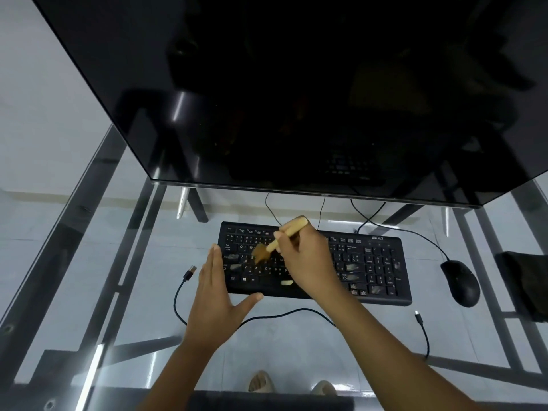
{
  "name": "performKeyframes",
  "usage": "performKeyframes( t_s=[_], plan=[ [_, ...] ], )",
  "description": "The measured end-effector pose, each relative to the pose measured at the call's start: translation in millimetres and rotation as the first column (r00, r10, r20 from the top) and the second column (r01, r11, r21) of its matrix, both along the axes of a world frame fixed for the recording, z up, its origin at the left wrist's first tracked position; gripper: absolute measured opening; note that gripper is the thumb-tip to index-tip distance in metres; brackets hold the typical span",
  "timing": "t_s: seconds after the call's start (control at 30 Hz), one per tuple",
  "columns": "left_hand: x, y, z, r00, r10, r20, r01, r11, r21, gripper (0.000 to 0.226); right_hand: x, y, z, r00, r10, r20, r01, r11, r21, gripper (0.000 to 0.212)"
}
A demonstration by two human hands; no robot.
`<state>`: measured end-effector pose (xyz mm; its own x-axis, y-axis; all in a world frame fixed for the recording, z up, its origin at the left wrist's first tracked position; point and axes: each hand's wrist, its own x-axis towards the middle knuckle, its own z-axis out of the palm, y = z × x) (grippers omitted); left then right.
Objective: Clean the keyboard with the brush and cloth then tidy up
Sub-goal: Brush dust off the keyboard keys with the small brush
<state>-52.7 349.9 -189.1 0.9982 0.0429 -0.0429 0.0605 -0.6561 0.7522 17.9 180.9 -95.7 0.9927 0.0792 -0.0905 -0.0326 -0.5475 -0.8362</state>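
A black keyboard [376, 262] lies on the glass desk [98, 262] below the monitor. My right hand [305, 256] grips a wooden-handled brush [289, 231], its brown bristles down on the left-middle keys. My left hand [215, 292] rests flat with straight fingers against the keyboard's left end, thumb along its front edge. A dark cloth [525, 280] lies at the desk's right edge, partly cut off by the frame.
A large dark monitor [296, 84] overhangs the desk. A black mouse [461, 282] sits right of the keyboard. A loose black cable [296, 312] with plugs at both ends curves in front of the keyboard. My feet show through the glass.
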Motion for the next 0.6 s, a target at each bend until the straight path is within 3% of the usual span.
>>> performKeyframes(
  t_s=[0.1,0.13,0.2,0.27,0.33,0.37,0.43,0.5,0.53,0.6],
  plan=[
    [-2.0,2.7,-0.9,1.000,-0.012,0.020,0.012,1.000,0.012,0.115,-8.3,14.7,0.6,0.963,0.246,-0.108,-0.249,0.968,-0.016,0.009],
    [-2.5,4.3,-1.8,1.000,-0.014,0.019,0.014,1.000,0.011,0.115,-8.7,15.5,0.1,0.962,0.255,-0.102,-0.261,0.964,-0.056,0.009],
    [-2.2,5.3,-2.9,1.000,-0.010,0.003,0.010,1.000,-0.001,0.116,-0.5,6.4,0.1,0.999,0.032,0.037,-0.029,0.997,-0.078,0.007],
    [-1.3,3.9,-4.3,1.000,0.005,-0.007,-0.005,1.000,-0.003,0.116,5.2,-2.8,1.2,0.989,-0.123,0.076,0.119,0.991,0.060,0.004],
    [-3.0,5.4,-6.8,1.000,0.010,0.013,-0.010,0.999,0.047,0.116,2.0,2.4,2.3,0.994,0.061,-0.088,-0.052,0.993,0.107,0.005],
    [-3.7,5.9,-7.4,1.000,0.011,0.022,-0.013,0.998,0.062,0.116,-2.4,4.5,1.1,0.980,0.153,-0.130,-0.147,0.988,0.051,0.005],
    [-4.0,5.8,-6.8,1.000,0.019,0.020,-0.020,0.998,0.057,0.116,-1.7,1.1,0.2,0.997,0.075,-0.031,-0.077,0.996,-0.051,0.005],
    [-2.8,2.8,-5.5,0.999,0.018,0.027,-0.019,0.999,0.048,0.116,3.9,-12.0,-0.2,0.989,-0.114,0.091,0.112,0.993,0.024,0.005],
    [-2.4,2.2,-5.0,0.999,0.018,0.034,-0.019,0.998,0.054,0.116,5.9,-15.2,0.6,0.991,-0.116,0.059,0.112,0.991,0.075,0.005],
    [-2.7,4.0,-5.8,0.999,0.017,0.052,-0.021,0.996,0.084,0.116,4.5,-13.8,-0.2,0.991,0.082,-0.109,-0.075,0.995,0.061,0.004]
  ],
)
